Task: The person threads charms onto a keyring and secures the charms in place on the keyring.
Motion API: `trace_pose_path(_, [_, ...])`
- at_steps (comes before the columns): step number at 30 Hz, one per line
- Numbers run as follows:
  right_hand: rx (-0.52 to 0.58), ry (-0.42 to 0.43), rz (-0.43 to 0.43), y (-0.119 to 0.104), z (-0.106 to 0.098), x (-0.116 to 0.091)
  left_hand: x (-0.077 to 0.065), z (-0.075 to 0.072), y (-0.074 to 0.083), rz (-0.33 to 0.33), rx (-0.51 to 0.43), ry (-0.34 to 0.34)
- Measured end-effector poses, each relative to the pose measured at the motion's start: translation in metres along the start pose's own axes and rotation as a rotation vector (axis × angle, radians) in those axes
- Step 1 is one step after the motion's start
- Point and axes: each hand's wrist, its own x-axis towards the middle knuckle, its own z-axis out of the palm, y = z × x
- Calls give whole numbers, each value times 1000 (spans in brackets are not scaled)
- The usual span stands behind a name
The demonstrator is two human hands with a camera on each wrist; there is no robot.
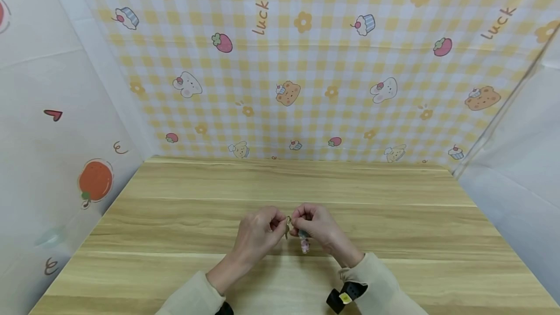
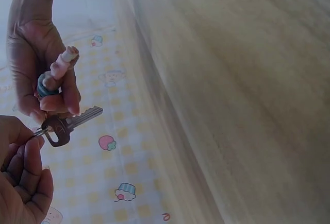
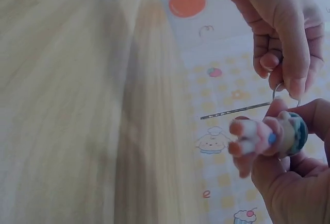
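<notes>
Above the middle of the tabletop, my left hand (image 1: 259,231) and right hand (image 1: 321,227) meet with fingertips close together. The left thumb and fingers pinch a thin metal key ring (image 3: 275,91). A key (image 2: 62,130) hangs on that ring between the hands; its toothed blade points away from the fingers in the left wrist view. My right hand holds a small figurine keychain (image 3: 258,136), pink and white with a teal part at one end. The right fingertips lie close by the ring and the key head. Fingers partly hide where the figurine joins the ring.
The wood-grain table (image 1: 197,183) spreads around both hands. A yellow checked cloth (image 1: 245,62) with cartoon prints hangs behind it, and white printed sheets (image 1: 35,86) stand at the sides. A black strap with a small device (image 1: 345,297) is on the right wrist.
</notes>
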Motion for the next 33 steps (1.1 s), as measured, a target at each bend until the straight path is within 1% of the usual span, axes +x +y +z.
trace_pose_path(3, [24,8,-1,0,-1,-1,2,-1,1,3,5,4])
trace_pose_path(7, [70,0,11,1,-2,-2,2,-1,2,-14,-14,16])
trace_pose_path(9, [103,-16,13,1,-3,-2,2,-1,1,-42,-44,22])
trace_pose_path(12, [153,-42,7,2,-4,-3,2,0,0,-103,-109,29])
trace_pose_path(15, [159,-71,2,2,-5,-4,2,1,-1,-162,-167,29])
trace_pose_path(17, [144,-78,9,2,-6,-5,2,1,0,-180,-196,19])
trace_pose_path(20, [69,-57,0,0,-9,-7,4,-1,2,-189,-189,-38])
trace_pose_path(22, [-59,-15,-66,-2,-12,-8,8,-3,4,-164,-138,-90])
trace_pose_path(26, [-349,72,-234,-6,-17,-10,17,-7,11,-92,-3,-188])
trace_pose_path(27, [-392,82,-258,-7,-17,-11,19,-7,12,-79,22,-206])
trace_pose_path(29, [-427,76,-284,-9,-17,-12,22,-8,15,-70,56,-239])
trace_pose_path(31, [-444,73,-294,-9,-17,-12,25,-8,17,-75,73,-263])
trace_pose_path(33, [-414,63,-272,-8,-17,-13,25,-8,18,-82,74,-273])
